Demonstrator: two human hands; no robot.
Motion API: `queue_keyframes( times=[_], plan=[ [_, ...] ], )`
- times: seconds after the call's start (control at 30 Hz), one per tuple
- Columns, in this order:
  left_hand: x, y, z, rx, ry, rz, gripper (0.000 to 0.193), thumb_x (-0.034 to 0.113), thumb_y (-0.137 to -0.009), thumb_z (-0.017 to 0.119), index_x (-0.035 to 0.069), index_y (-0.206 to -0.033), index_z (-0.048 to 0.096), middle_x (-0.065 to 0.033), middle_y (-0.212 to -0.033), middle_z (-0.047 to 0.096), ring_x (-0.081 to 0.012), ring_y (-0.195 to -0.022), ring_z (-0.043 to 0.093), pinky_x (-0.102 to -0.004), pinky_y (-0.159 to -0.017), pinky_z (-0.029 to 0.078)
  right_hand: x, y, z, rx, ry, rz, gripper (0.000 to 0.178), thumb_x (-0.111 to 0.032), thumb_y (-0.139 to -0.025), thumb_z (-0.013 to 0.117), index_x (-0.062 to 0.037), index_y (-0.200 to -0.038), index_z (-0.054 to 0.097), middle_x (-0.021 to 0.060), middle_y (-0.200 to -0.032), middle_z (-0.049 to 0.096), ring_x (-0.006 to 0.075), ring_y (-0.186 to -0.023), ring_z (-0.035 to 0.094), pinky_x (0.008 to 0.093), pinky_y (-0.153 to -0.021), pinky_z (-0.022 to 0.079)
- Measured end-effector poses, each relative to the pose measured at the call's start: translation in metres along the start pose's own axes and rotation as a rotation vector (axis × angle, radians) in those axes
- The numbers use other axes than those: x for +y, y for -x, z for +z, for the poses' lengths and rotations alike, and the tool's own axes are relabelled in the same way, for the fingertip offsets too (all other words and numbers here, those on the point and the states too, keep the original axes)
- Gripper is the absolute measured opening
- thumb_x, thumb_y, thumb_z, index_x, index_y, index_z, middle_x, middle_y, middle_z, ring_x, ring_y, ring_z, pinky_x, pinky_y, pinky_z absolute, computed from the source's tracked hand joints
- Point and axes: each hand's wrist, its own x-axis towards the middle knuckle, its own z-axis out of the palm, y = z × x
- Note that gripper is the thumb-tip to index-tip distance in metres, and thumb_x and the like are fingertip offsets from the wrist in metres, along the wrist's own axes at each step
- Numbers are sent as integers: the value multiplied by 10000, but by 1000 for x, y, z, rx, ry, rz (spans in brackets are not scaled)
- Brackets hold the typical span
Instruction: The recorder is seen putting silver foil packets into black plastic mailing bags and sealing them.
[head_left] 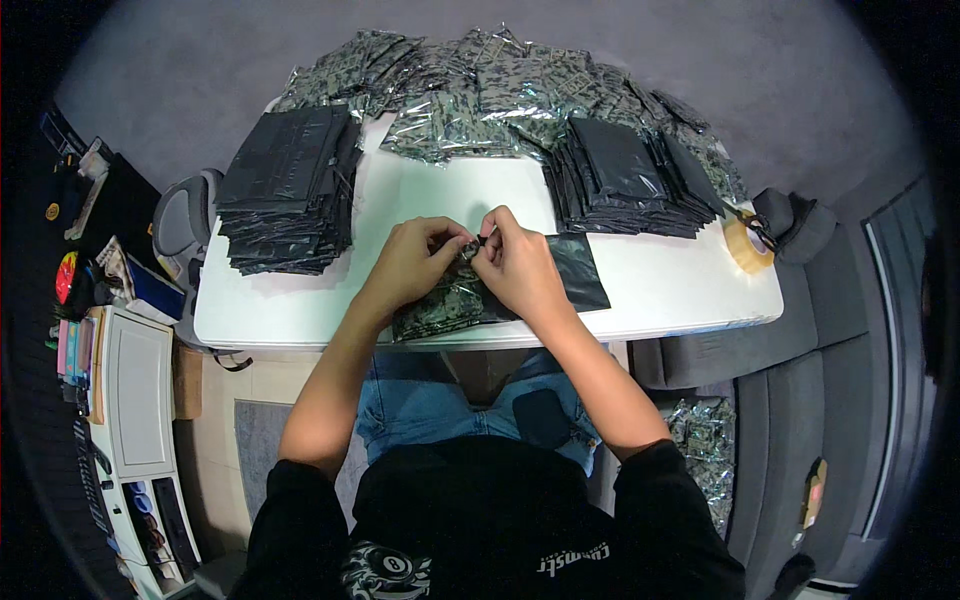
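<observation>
At the near edge of the white table [275, 317], close to its middle, lies a camouflage-patterned packet [440, 308] in clear, glossy wrap, with a flat black plastic bag [583, 272] just beside and partly behind it. Above the packet's far end, the left hand [415, 262] pinches crumpled plastic [469, 249] between thumb and fingers. The right hand [522, 268] grips the same spot with its fingertips; whether that bit belongs to the wrap or to the bag, I cannot tell. Farther out, a tall stack of black plastic parcels [285, 165] stands on the left, and a second black stack [615, 165] on the right. Along the far edge spreads a heap of wrapped camouflage packets [440, 120]. Near the right end, a roll of tan packing tape [745, 245] touches black-handled scissors [760, 232]. Beyond sits a grey sofa [795, 345].
</observation>
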Motion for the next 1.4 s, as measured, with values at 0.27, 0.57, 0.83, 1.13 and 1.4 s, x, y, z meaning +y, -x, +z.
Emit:
queue_keyframes(
  times=[0.27, 0.57, 0.83, 1.13, 1.4],
  plan=[
    [8, 6, -6, -14, -147, 126, 220, 109, -942, 819, 45, -1152, 830, -125, -1025, 786, -234, -998, 746, -383, -909, 591, -3, 8, -1, 46, -10, -29, 258, 46, -917, 706, -11, -1056, 497, 259, -812, 658, 497, -766, 695, 536, -696, 542],
    [6, 14, -9, -88, -119, 227, 178, 41, -937, 800, 60, -1110, 837, -127, -1078, 767, -254, -1030, 743, -391, -936, 592, -6, 16, -4, 61, 14, -18, 239, 44, -934, 696, -8, -1051, 495, 257, -836, 655, 506, -797, 686, 558, -715, 534],
    [-1, -2, 5, -60, -119, 331, 192, 6, -939, 798, 24, -1120, 734, -147, -1000, 780, -278, -985, 773, -366, -862, 601, -10, 16, -6, 91, 110, -160, 234, 43, -954, 697, -6, -1059, 494, 244, -859, 640, 474, -810, 677, 519, -742, 535],
    [13, -9, 18, 87, -115, 139, 341, 67, -879, 846, 42, -1108, 595, -171, -978, 777, -351, -971, 779, -474, -817, 583, -11, 11, -4, 9, 105, -143, 236, 80, -904, 665, 12, -1047, 490, 256, -951, 638, 497, -974, 652, 567, -837, 513],
    [5, -18, 11, -43, -447, 175, 400, 250, -864, 884, 52, -1176, 732, -169, -995, 777, -403, -967, 755, -483, -859, 586, -10, 16, 0, 49, 84, -200, 239, 63, -914, 698, 2, -1035, 501, 227, -889, 623, 471, -893, 653, 529, -793, 519]
  ],
)
